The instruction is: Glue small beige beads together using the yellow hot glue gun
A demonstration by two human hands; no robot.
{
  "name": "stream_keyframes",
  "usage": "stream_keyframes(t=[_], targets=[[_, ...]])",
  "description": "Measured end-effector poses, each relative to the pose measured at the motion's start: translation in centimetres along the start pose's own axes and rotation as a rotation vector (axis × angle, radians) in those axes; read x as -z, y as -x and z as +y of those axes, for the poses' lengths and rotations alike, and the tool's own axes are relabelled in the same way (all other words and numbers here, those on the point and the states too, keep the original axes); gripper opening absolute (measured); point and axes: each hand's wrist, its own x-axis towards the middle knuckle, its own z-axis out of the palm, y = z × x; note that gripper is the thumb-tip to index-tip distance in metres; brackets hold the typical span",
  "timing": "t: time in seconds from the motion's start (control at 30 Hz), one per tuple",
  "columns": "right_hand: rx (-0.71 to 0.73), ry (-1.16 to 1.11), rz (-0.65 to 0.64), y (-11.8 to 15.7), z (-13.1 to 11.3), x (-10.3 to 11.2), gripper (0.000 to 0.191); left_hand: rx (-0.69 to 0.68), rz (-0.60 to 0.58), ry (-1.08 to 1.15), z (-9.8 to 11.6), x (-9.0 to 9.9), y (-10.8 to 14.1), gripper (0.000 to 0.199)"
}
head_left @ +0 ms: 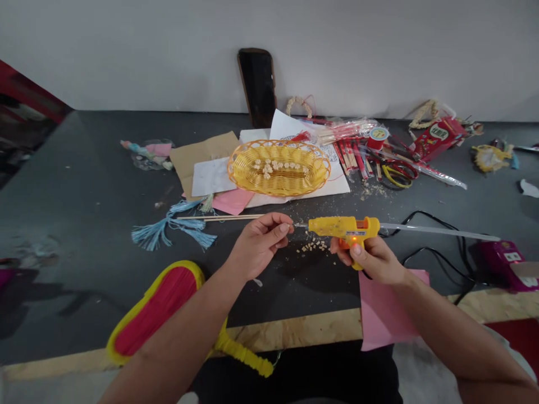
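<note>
My right hand (373, 258) is wrapped round the handle of a yellow hot glue gun (334, 226), whose small orange light is lit. A long clear glue stick (438, 229) sticks out of its back end. The nozzle points left, close to the fingertips of my left hand (265, 241). Those fingers are pinched together, and whatever they hold is too small to make out. Below the nozzle, small pale chips (314, 245) lie scattered on the dark table. Two thin wooden sticks (231, 217) lie just behind my left hand.
A yellow woven basket (278, 188) with small pale flower-like pieces stands behind my hands. A blue tassel (154, 235) and a red-and-yellow paddle shape (158, 308) lie left. Scissors (398, 173), a thread spool (377, 138) and wrapped sticks lie back right. A phone (257, 84) leans on the wall.
</note>
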Motion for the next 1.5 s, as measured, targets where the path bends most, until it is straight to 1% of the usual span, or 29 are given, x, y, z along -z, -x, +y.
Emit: stream_keyframes(t=[0.13,0.2,0.37,0.47,0.57,0.93,1.03,1.2,1.5], targets=[[0.007,-0.066,-0.012,-0.10,0.25,0.03,0.042,-0.026,0.023,0.034,0.10,-0.19,0.12,0.024],[0.015,-0.081,-0.001,-0.13,0.34,0.11,0.041,-0.018,0.016,0.046,0.14,-0.28,0.18,0.024],[0.001,-0.058,0.003,-0.05,0.53,0.31,0.042,0.002,0.010,0.045,0.16,-0.22,0.20,0.023],[0.007,-0.070,-0.001,0.02,0.64,0.31,0.039,0.007,0.019,0.046,0.14,-0.15,0.17,0.026],[0.006,-0.076,-0.005,0.04,0.67,0.27,0.037,-0.001,0.020,0.054,0.11,-0.20,0.15,0.025],[0.011,-0.062,-0.024,-0.12,0.85,0.15,0.040,-0.052,0.001,0.096,0.05,-0.32,0.17,0.025],[0.017,-0.049,-0.004,-0.13,0.97,0.16,0.041,-0.049,-0.012,0.100,0.01,-0.26,0.20,0.023],[0.006,-0.054,-0.018,-0.15,0.76,0.14,0.041,-0.034,-0.024,0.093,-0.12,-0.13,0.16,0.020],[-0.007,-0.065,-0.025,-0.02,0.80,0.11,0.041,-0.025,0.001,0.085,-0.10,-0.30,0.09,0.023]])
